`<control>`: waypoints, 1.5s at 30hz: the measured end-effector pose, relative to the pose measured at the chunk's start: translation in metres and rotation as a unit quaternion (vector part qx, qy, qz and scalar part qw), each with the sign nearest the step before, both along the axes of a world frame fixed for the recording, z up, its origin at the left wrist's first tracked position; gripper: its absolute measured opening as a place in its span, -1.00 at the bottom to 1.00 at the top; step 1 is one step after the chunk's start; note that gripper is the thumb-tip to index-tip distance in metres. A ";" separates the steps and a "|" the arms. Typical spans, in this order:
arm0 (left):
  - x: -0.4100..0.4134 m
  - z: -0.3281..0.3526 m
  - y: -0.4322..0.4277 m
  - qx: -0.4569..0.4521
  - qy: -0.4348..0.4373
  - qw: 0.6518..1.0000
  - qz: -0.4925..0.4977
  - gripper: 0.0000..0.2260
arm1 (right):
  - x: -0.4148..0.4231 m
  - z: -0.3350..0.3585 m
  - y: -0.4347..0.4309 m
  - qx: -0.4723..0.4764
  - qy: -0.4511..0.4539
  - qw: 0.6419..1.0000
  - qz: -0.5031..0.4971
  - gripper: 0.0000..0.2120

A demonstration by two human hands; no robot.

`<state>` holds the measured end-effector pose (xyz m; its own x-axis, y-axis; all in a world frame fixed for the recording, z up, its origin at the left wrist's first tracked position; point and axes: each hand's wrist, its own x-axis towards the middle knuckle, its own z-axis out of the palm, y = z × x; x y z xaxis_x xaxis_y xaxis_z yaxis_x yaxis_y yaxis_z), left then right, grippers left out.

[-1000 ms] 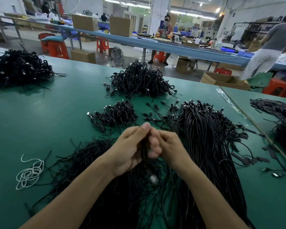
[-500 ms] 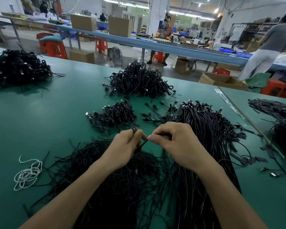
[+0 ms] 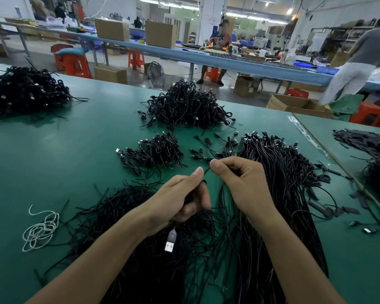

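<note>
I see a green counter (image 3: 64, 167) heaped with black cable piles (image 3: 184, 106), with factory benches beyond. My left grip (image 3: 184, 200) clasps a bundled cable (image 3: 207, 171) above the loose strands, and my right grip (image 3: 239, 183) pinches its end. Both have risen slightly since before.

- Above the green table (image 3: 79, 154), the left hand (image 3: 180, 200) grips a bunched black cable (image 3: 191, 195), with its USB plug (image 3: 170, 240) dangling below.
- The right hand (image 3: 241, 183) pinches a thin black strand (image 3: 206, 171) that reaches the left thumb.
- Coiled cable piles (image 3: 184, 106) lie beyond, and a white cord (image 3: 40, 231) lies to the left.
</note>
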<state>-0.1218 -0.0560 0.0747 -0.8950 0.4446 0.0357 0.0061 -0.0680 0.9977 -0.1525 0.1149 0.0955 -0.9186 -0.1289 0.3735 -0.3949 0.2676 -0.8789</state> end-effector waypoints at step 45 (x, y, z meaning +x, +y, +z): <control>0.003 -0.022 -0.002 0.033 -0.078 0.992 0.088 -0.63 | 0.020 -0.002 -0.010 0.207 0.059 0.966 0.144 -0.84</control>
